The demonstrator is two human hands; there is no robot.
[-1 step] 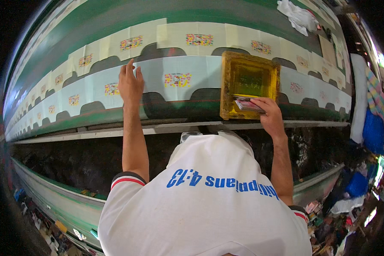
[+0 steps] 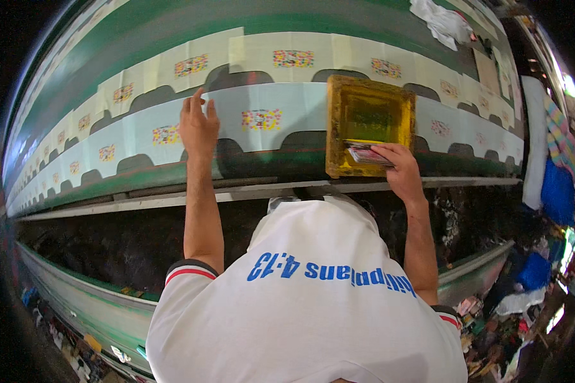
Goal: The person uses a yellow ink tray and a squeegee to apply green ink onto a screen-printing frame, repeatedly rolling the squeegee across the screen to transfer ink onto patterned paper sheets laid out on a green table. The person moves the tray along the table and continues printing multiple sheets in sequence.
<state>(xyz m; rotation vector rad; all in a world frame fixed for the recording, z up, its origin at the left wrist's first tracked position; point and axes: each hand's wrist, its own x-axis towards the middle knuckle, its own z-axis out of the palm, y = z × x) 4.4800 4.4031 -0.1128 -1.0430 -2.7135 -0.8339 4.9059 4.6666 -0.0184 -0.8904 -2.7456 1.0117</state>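
Note:
A wooden screen-printing frame (image 2: 333, 127) with yellow mesh lies over a strip of pale blue fabric panels (image 2: 313, 102). Inside its near side, my right hand (image 2: 399, 167) grips a stained squeegee, its flat end (image 2: 362, 153) pointing left. Whether the squeegee's edge touches the mesh I cannot tell. To the left, my left hand (image 2: 199, 126) is over the blue fabric with its fingers apart and loosely bent, holding nothing. Between the hand and the frame a colourful cartoon print (image 2: 261, 120) shows on the fabric. Another print (image 2: 165, 134) sits just left of that hand.
Behind the blue strip runs a row of cream panels (image 2: 255, 51) with similar prints, on a long green table (image 2: 338, 19). A crumpled white cloth (image 2: 441, 24) lies at the far right. Behind me stands another green table (image 2: 96, 293). Blue bundles (image 2: 558, 195) and clutter line the right side.
The table, frame and prints sit slightly farther left in the view. My left hand is a little farther right relative to the fabric. The right hand keeps its grip on the squeegee.

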